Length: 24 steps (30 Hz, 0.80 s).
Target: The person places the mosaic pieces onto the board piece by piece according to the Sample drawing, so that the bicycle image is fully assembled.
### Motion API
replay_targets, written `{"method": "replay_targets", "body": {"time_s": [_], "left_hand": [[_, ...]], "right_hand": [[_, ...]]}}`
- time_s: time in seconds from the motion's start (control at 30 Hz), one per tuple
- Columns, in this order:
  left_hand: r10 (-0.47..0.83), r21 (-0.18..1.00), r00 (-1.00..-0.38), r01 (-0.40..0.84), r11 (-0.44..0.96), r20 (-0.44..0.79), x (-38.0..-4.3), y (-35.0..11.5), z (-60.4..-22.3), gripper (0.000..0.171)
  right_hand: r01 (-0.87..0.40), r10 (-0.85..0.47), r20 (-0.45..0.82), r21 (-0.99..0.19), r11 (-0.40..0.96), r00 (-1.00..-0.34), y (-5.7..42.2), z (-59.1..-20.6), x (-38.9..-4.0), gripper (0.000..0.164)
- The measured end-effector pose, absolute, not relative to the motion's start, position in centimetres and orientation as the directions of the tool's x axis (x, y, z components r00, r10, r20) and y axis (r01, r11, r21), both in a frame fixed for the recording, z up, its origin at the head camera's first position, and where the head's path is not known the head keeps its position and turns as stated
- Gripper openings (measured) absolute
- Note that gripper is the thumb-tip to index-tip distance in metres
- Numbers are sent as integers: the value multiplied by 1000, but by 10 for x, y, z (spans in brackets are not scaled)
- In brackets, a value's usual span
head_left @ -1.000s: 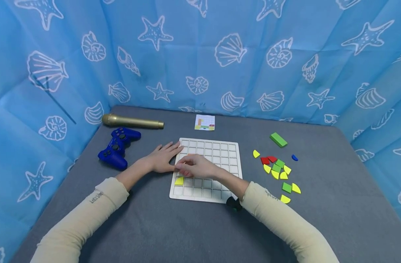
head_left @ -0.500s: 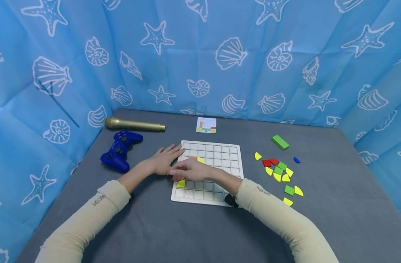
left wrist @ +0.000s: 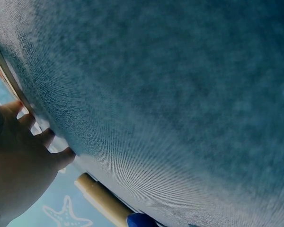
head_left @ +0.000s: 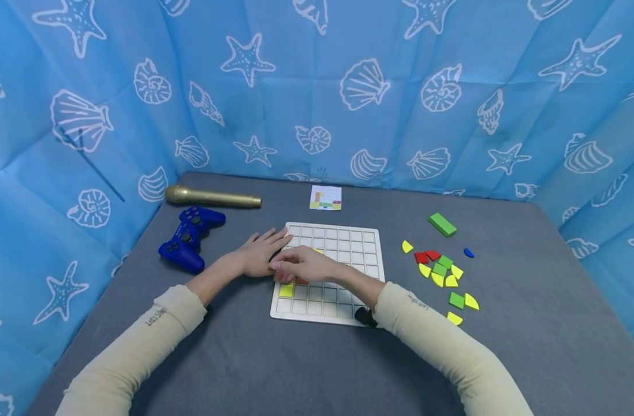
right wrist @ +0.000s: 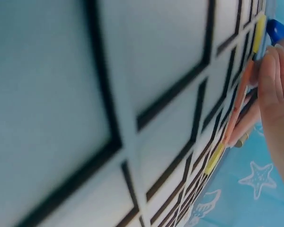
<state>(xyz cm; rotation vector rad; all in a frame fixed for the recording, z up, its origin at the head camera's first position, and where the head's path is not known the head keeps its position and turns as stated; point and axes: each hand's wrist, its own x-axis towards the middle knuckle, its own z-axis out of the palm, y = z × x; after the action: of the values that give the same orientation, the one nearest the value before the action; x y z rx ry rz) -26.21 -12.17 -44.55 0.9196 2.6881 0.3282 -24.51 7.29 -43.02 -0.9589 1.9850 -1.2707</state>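
A white grid board (head_left: 348, 254) lies on the grey table. My right hand (head_left: 296, 268) reaches across its left columns and pinches a long orange piece (right wrist: 239, 104) against the grid; in the head view only a sliver of that orange piece (head_left: 299, 281) shows under the fingers. A yellow square (head_left: 286, 290) sits in a cell just below the hand, and another yellow piece (head_left: 317, 250) peeks out above it. My left hand (head_left: 260, 254) lies flat on the table, fingers straight, touching the board's left edge; the left hand (left wrist: 19, 161) is seen close up in its wrist view.
Loose yellow, green and red pieces (head_left: 442, 268) lie right of the board, with a green block (head_left: 442, 224) and a small blue piece (head_left: 468, 252) beyond. A pattern card (head_left: 325, 197) sits behind the board. A gold microphone (head_left: 213, 198) and blue controller (head_left: 189, 238) lie at left.
My right hand has shifted slightly on the board's left columns; the orange piece seen above it before now shows below its fingers. The left hand has stayed put.
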Motion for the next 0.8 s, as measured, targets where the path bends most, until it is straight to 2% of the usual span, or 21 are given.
{"method": "replay_targets", "body": {"time_s": [0.13,0.3,0.43,0.8], "left_hand": [[612,304,-766,546,781,-197,-262,-120,-445,77],[575,292,-784,508,810,-234,-263,-119,-447,86],[561,298,-791,490,819,-242,-263,-119,-446,90],[572,298,-783,501,813,-245,-263,-120,-447,92]], "right_hand": [[7,-771,-211,-966,259,-601,84,-424,-243,37],[247,-748,-318,-946,209,-583,105,-415,-240,47],[308,-721,-344,-933,188,-601,126,-405,-237,51],[321,-620,-326,-939,124,-714,207,-390,-229,55]]}}
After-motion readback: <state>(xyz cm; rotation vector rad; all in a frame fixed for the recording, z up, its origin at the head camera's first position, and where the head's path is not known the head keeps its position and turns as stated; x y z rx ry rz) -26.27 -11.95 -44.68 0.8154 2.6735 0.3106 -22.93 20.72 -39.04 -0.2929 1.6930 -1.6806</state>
